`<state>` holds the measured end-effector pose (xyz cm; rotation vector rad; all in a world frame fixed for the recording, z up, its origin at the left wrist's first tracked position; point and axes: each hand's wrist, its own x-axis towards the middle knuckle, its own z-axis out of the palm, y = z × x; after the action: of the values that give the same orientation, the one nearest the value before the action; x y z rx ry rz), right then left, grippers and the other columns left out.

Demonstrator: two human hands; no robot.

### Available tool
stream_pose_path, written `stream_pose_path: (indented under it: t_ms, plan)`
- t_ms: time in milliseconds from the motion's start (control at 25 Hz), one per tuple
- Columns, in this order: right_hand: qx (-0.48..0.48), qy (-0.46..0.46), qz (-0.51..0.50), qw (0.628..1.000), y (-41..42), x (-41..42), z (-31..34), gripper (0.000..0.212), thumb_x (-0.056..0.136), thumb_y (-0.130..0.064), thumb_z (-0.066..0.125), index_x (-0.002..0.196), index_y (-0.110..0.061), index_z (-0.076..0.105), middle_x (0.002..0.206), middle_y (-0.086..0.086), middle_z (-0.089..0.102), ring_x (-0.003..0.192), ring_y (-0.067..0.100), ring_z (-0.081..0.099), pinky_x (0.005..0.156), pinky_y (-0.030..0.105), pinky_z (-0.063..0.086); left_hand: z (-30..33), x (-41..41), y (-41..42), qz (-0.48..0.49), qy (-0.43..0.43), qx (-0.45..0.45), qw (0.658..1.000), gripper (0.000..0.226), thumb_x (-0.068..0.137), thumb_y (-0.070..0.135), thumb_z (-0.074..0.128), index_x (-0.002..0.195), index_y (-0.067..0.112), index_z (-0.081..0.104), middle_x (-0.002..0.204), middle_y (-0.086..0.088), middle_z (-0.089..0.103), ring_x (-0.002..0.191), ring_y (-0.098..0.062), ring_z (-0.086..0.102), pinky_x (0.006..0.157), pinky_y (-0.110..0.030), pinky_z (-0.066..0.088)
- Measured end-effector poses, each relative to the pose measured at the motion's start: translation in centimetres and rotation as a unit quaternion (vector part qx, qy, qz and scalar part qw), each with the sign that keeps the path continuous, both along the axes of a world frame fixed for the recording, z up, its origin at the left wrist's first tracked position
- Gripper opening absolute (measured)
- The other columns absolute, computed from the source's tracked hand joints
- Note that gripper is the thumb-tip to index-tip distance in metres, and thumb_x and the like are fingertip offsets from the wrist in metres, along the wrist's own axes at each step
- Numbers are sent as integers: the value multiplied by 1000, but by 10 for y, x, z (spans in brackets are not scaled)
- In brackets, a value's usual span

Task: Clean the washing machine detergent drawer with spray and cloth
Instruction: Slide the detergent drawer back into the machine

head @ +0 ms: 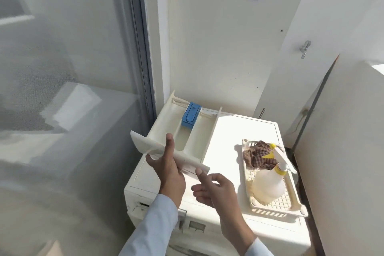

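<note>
The cream detergent drawer (pixel 196 129) lies on top of the washing machine (pixel 245 131), with a blue insert (pixel 191 114) in its middle compartment. My left hand (pixel 168 170) grips the drawer's front panel, thumb on one side and fingers on the other. My right hand (pixel 214 190) hovers just below the panel's right end, fingers apart, forefinger touching or nearly touching it. A translucent spray bottle (pixel 269 185) with a yellow collar and a brown checked cloth (pixel 257 155) lie in a cream perforated tray (pixel 278 207) to the right.
A glass door with a grey frame (pixel 141 48) stands close on the left. White walls enclose the machine at the back, and a white panel (pixel 342 131) stands on the right. A metal hook (pixel 305 49) is fixed on the right wall.
</note>
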<state>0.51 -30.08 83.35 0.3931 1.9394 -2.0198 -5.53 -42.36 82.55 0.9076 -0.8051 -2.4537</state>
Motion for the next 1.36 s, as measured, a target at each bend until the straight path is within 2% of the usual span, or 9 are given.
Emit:
stream_pose_path:
  t_ms: [120,240,440,600,680,840,920,1160,1360]
  plan:
    - [-94,-54,-79,991,-43,9,-19,69,75,-54,84,111,1,61,97,23,78,95,33,77,93,45,60,-2,17,-20,-27,1,25,999,115,56,45,92,152,32,29,130,2,61,112,-17,64,99,-46,56]
    - [-190,-47,-120,973,-81,17,-26,64,80,-56,79,117,-5,67,118,32,69,112,41,69,104,50,53,-9,31,-43,-74,-10,29,997,105,72,35,90,152,33,22,127,0,59,108,-18,63,89,-42,58]
    - [-245,-53,-198,947,-113,34,-34,76,76,-55,83,122,3,65,103,22,76,95,33,74,101,46,56,-28,65,-61,-167,-72,-2,983,106,77,36,88,153,29,15,117,0,57,103,-15,61,104,-46,52]
    - [-221,-72,-242,942,-121,58,-55,82,68,-53,88,127,-3,61,118,26,72,88,29,74,83,34,63,-50,96,-91,-252,-105,-9,962,105,64,63,87,148,21,40,127,-12,67,109,-26,69,98,-49,55]
    - [-213,-77,-245,943,-124,72,-68,87,65,-53,89,130,-6,58,125,26,68,91,29,74,81,32,63,-66,120,-106,-288,-108,-19,951,89,69,65,82,139,18,54,126,-15,70,109,-29,71,96,-51,56]
    - [-210,-107,-240,942,-136,124,-103,81,67,-48,89,128,-5,59,109,20,74,87,29,74,86,37,63,-100,175,-120,-246,-131,-33,960,62,85,49,76,133,12,63,121,-17,74,94,-26,76,82,-40,62]
    - [-218,-127,-250,935,-142,154,-120,81,67,-46,89,130,-7,56,111,22,74,88,29,76,86,37,62,-120,202,-120,-225,-147,-47,962,52,87,44,76,128,14,64,121,-19,74,92,-26,77,75,-35,62]
    - [-237,-129,-255,928,-141,193,-146,93,61,-47,90,136,-10,51,108,20,72,87,27,72,83,34,61,-151,247,-120,-202,-132,-66,968,70,82,39,79,141,10,57,129,-22,71,102,-32,77,71,-34,63]
    - [-232,-160,-265,922,-145,226,-164,90,62,-46,91,135,-10,51,121,30,69,92,31,73,83,37,62,-165,280,-117,-172,-159,-78,969,50,96,29,70,141,10,57,126,-20,71,97,-30,75,68,-32,63]
